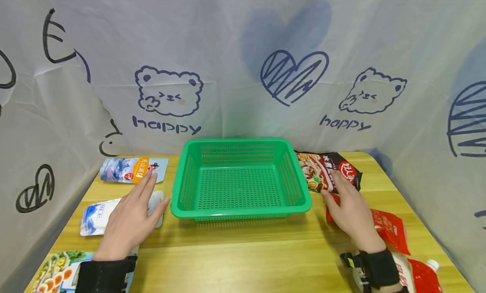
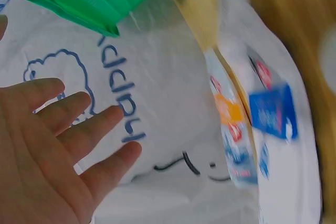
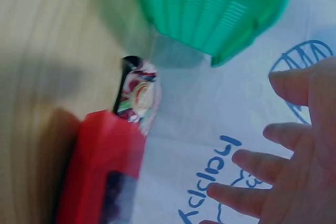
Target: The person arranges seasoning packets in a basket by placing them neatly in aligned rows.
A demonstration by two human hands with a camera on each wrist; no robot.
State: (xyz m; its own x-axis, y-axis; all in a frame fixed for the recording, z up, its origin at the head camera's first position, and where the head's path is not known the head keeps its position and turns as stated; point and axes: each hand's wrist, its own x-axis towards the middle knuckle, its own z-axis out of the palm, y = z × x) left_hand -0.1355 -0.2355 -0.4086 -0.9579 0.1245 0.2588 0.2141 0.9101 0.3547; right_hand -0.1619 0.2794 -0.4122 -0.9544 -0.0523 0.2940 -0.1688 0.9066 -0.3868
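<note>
My left hand (image 1: 130,215) is over the left side of the table, fingers straight and holding nothing. It partly covers a white-and-blue pouch (image 1: 93,218) in the head view; a blue, white and orange packet (image 1: 123,170) lies just beyond its fingertips. On the right, my right hand (image 1: 355,215), also with extended fingers and nothing in it, partly hides a red packet (image 1: 392,229). Past those fingertips lies a black-and-red food packet (image 1: 313,173). Between the hands stands a green plastic basket (image 1: 243,212) with nothing inside. Both wrist views show spread fingers (image 2: 94,132) apart from the packets.
A packet with a food picture (image 1: 57,274) lies at the near left, partly behind the wrist strap. At the near right is a red-and-white pouch with a white cap (image 1: 423,276). A printed white cloth (image 1: 228,52) rises behind the wooden table (image 1: 235,259) and along its sides.
</note>
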